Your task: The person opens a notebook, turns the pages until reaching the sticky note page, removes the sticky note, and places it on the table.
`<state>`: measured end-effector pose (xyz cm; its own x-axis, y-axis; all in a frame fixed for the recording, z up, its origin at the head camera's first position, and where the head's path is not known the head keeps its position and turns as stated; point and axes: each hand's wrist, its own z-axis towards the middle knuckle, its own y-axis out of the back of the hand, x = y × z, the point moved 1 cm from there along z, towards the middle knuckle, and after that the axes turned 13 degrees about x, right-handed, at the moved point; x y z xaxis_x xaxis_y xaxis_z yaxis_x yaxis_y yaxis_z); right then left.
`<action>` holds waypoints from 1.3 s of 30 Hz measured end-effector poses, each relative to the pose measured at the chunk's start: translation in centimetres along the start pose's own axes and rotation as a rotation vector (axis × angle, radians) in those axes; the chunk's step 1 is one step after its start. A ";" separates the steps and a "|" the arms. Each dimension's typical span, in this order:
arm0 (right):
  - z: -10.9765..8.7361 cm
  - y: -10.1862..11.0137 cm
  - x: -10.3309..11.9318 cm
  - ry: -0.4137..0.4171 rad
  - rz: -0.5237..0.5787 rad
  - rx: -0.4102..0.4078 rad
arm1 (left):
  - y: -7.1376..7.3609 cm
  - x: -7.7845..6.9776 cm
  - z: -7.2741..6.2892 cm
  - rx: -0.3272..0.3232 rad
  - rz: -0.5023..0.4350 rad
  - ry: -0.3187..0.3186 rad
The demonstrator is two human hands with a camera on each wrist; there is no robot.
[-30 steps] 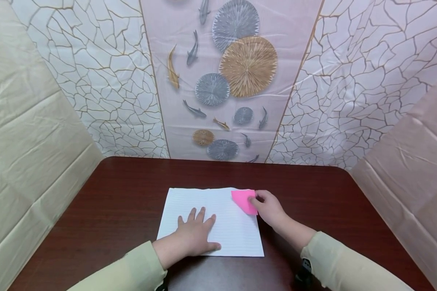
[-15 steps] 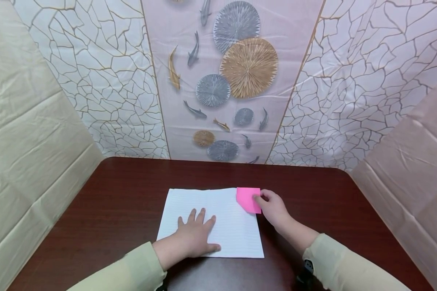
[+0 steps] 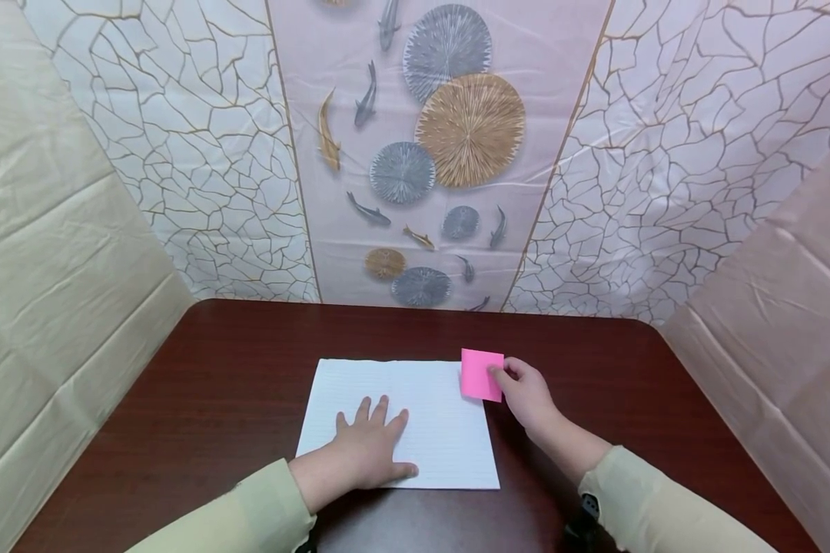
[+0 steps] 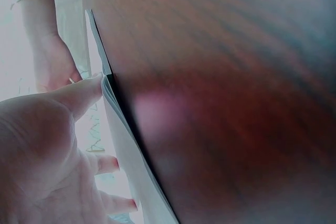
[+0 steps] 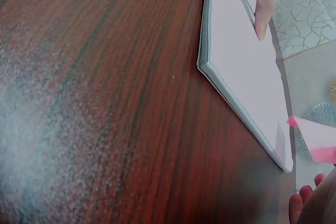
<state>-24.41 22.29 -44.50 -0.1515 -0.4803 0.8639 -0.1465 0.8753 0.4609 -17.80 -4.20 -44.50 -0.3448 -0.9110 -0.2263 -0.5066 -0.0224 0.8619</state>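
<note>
An open notebook (image 3: 443,453) with white lined pages lies on the dark wooden table. On its left page and near the middle fold rests my left hand (image 3: 366,449), fingers spread and straight. My right hand (image 3: 529,395) pinches a pink sticky note (image 3: 477,376) by its right edge between thumb and fingers. The note is held above the notebook's upper right corner and partly juts past it. In the right wrist view the sticky note (image 5: 317,139) shows at the right edge, apart from the page, with a few curled fingertips (image 5: 296,205) below.
The brown table (image 3: 249,369) extends around the notebook on all sides. Behind it hangs a patterned cloth (image 3: 415,230) with fish and round motifs. Pale cloth walls (image 3: 62,307) close off both sides.
My right hand has drawn the sticky note up and to the right, off the page's corner. Its bent lower-left part now hangs flat. My left hand has stayed in place.
</note>
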 end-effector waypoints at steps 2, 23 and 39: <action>0.0 0.2 -0.1 -0.006 0.004 -0.010 | 0.0 0.0 0.1 -0.001 0.003 0.002; -1.4 4.6 -1.1 0.472 -0.688 -0.075 | -0.2 0.3 0.3 0.005 0.027 0.003; -2.1 6.5 -2.9 0.833 -1.371 -0.020 | -0.1 0.1 0.3 0.004 0.039 0.007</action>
<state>-22.86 29.45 -43.57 0.6277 -0.7085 -0.3226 0.2960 -0.1661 0.9406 -17.97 -4.12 -44.77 -0.3589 -0.9139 -0.1896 -0.4964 0.0149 0.8680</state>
